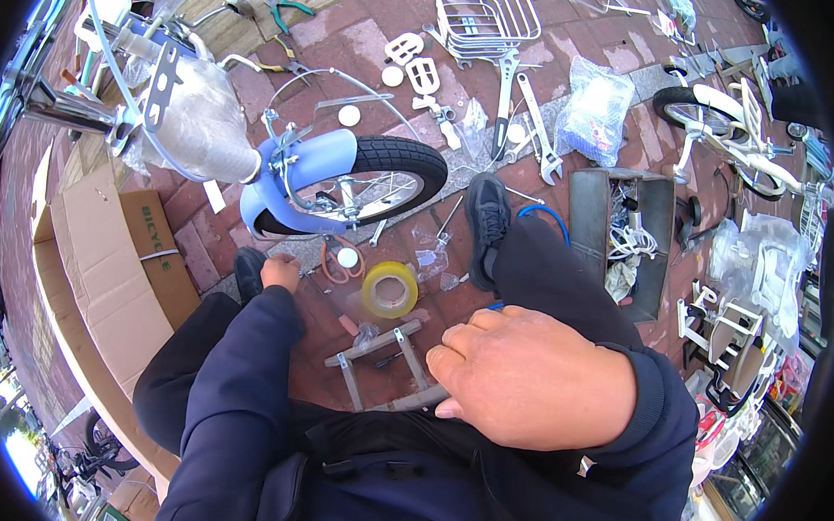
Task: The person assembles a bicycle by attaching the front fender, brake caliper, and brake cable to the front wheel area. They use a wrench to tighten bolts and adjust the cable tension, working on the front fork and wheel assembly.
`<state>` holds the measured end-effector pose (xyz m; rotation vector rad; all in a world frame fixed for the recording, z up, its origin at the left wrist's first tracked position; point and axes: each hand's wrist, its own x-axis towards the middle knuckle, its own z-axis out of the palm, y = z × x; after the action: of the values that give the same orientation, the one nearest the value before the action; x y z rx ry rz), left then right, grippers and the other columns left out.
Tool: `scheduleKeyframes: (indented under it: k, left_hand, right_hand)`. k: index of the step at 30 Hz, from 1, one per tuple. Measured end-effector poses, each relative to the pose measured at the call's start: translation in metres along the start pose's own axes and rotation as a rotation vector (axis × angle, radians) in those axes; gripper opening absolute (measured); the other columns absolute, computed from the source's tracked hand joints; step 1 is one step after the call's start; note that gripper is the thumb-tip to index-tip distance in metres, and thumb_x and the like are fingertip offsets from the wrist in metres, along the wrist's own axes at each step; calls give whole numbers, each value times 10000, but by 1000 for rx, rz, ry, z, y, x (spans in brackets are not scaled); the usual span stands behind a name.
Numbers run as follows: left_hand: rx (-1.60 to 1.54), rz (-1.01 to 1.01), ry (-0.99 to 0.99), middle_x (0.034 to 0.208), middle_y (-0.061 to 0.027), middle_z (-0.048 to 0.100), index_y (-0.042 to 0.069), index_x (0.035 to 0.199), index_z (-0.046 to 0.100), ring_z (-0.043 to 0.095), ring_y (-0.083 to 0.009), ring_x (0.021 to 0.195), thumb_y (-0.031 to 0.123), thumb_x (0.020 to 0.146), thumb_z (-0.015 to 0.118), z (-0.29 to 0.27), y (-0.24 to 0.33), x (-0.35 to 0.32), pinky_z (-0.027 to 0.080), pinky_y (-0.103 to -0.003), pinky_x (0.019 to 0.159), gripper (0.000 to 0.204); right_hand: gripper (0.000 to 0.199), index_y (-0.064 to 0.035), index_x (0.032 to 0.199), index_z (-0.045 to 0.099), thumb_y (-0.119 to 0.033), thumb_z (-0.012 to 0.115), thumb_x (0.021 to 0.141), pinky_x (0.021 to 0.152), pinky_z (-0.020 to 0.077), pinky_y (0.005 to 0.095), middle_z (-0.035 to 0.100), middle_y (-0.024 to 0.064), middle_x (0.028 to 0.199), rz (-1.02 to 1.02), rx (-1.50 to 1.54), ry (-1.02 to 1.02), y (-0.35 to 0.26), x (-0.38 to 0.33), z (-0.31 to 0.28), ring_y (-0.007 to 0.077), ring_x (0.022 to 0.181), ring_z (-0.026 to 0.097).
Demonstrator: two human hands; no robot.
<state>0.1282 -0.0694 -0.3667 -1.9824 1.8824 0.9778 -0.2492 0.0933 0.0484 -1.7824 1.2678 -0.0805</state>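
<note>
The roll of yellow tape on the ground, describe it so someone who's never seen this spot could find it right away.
Start at the small bicycle wheel with the light blue fender on the red brick paving. Just below it, toward the person, the tape roll lies flat beside orange-handled scissors. It is the only yellow ring there, translucent, with an open centre.

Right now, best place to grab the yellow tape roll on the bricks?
The yellow tape roll lies flat on the brick paving, hole up. Come from above: thumb in the core, fingers on the outer rim. The side toward the right hand looks freest; orange-handled scissors crowd its left.
</note>
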Motion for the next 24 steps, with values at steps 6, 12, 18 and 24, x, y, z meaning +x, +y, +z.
scheduleKeyframes:
  k: [6,12,18,24]
  left_hand:
    - [-18,-20,11,818,-165,730,10,919,753,723,-279,720,203,834,684,-49,12,8,574,-393,671,222]
    - [386,53,-495,768,-160,718,-24,904,719,719,-280,682,193,875,635,-166,100,-16,573,-415,576,235]
    - [695,671,-202,942,-202,719,10,1055,704,686,-384,913,318,841,716,-248,178,-149,541,-471,806,375]
    - [230,750,-141,878,-178,688,-31,1106,653,674,-391,819,194,799,756,-261,199,-236,531,-437,731,394]
  right_hand:
    - [303,-3,903,573,-296,652,918,730,520,455,629,149,829,12,-19,-36,-1,2,7,351,837,645]
    - [192,24,910,633,-154,564,927,719,477,534,636,240,816,231,-115,475,63,-15,-28,470,822,616]
    - [188,13,861,675,-132,561,895,762,508,501,666,208,853,538,-171,782,130,-32,-33,424,863,643]
    - [290,-2,1054,713,-185,557,892,906,505,475,696,243,1014,615,-229,445,187,-14,-8,403,1021,651]
